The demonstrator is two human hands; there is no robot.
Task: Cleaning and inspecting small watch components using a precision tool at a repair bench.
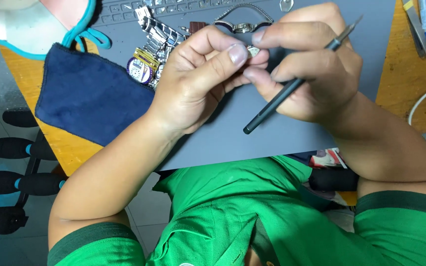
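No screens, signs or labels in view; only a colourful printed packet (327,158), red, white and dark, peeking out from under the near edge of the grey mat (272,138) on the tabletop (405,79).

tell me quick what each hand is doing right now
Left hand: closed, pinching a small metal watch part between thumb and fingers.
Right hand: closed on a slim dark pen-like tool, fingertips also touching the watch part.

Small silvery watch part (253,50), mostly hidden, pinched between fingertips above the mat; slim dark tool (292,86) angled alongside.
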